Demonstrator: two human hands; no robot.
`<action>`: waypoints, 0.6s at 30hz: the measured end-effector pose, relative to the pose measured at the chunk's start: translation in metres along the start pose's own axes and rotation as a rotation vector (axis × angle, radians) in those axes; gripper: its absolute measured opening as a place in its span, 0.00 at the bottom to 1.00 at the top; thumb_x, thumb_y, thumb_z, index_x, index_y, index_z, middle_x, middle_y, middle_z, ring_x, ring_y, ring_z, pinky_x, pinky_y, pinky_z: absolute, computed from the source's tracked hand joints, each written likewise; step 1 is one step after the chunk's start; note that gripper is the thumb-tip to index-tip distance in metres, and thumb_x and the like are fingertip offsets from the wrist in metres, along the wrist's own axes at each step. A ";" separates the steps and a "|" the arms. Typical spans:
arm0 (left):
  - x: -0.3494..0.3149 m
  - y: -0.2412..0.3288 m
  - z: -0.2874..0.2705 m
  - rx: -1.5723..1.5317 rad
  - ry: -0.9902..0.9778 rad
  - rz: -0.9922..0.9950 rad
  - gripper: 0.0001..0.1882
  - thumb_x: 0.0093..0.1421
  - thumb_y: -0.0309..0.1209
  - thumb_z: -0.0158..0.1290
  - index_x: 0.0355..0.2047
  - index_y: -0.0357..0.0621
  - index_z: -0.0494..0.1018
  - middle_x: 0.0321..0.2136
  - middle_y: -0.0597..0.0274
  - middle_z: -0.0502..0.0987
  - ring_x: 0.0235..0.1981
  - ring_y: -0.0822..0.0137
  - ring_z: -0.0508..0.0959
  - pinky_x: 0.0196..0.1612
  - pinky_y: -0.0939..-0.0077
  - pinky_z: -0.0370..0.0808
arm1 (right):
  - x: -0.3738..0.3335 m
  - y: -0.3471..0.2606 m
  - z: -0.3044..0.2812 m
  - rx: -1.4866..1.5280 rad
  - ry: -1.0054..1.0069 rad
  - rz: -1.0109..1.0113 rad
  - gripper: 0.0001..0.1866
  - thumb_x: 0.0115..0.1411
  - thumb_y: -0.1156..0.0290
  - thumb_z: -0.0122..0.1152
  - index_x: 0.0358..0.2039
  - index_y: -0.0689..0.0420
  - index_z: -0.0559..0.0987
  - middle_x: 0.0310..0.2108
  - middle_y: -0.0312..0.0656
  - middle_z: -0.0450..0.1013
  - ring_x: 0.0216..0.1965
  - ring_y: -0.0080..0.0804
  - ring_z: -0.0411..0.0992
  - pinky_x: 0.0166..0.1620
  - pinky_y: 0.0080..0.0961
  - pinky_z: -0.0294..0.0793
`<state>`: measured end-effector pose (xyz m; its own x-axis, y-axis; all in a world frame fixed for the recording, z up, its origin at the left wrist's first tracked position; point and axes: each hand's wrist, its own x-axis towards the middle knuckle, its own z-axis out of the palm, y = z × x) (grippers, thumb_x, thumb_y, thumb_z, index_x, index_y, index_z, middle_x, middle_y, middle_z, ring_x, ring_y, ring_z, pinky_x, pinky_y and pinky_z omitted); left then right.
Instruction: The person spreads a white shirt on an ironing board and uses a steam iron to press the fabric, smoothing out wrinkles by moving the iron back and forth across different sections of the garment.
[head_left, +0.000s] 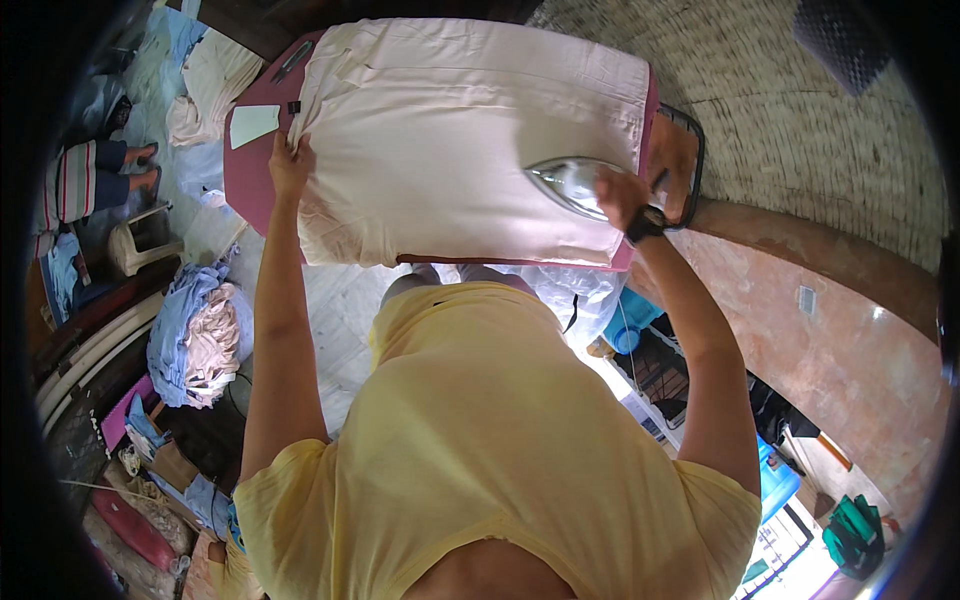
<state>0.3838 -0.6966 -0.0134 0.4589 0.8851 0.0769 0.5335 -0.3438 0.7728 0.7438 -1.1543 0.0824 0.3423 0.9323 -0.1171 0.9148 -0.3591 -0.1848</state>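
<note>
A cream-coloured cloth point(440, 130) lies spread over a dark red ironing board point(250, 180), with small folds along its left end. My right hand point(622, 197) is closed around the handle of a clothes iron point(568, 184). The iron's shiny plate rests on or just over the right part of the cloth, its tip pointing left; exact contact cannot be made out. At the cloth's left edge, the fingers of my left hand point(291, 163) are closed on the fabric. Near that hand, a white card point(254, 125) and a small black clip point(294, 108) sit on the board.
A black metal rack point(697, 165) juts from the board's right end. Bundled blue and pink clothes point(200, 335) lie at left, near a beige stool point(145, 240). Another person's legs point(112, 170) show at far left. Woven matting point(740, 120) covers the far right side.
</note>
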 end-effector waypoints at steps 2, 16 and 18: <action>0.001 -0.005 0.005 -0.046 0.036 0.040 0.16 0.62 0.34 0.59 0.42 0.35 0.69 0.30 0.52 0.80 0.30 0.70 0.78 0.35 0.75 0.74 | -0.011 0.014 0.000 0.081 -0.082 0.143 0.14 0.63 0.61 0.42 0.34 0.56 0.74 0.21 0.47 0.73 0.26 0.52 0.73 0.32 0.47 0.72; 0.006 -0.007 0.018 -0.113 0.084 0.122 0.18 0.60 0.38 0.60 0.37 0.36 0.69 0.28 0.48 0.78 0.27 0.56 0.78 0.32 0.68 0.73 | 0.125 -0.205 0.006 0.307 0.037 0.016 0.25 0.68 0.57 0.37 0.25 0.57 0.80 0.19 0.54 0.75 0.21 0.54 0.75 0.29 0.51 0.75; 0.007 -0.002 0.007 -0.015 0.047 0.101 0.18 0.60 0.38 0.61 0.37 0.36 0.69 0.27 0.49 0.78 0.27 0.58 0.78 0.32 0.69 0.73 | 0.103 -0.176 0.012 0.279 0.065 0.004 0.22 0.67 0.58 0.40 0.28 0.57 0.79 0.18 0.53 0.75 0.20 0.54 0.75 0.27 0.51 0.75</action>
<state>0.3910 -0.6919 -0.0189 0.4757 0.8602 0.1840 0.4758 -0.4276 0.7687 0.6153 -0.9950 0.0910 0.3671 0.9284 -0.0576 0.8222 -0.3528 -0.4468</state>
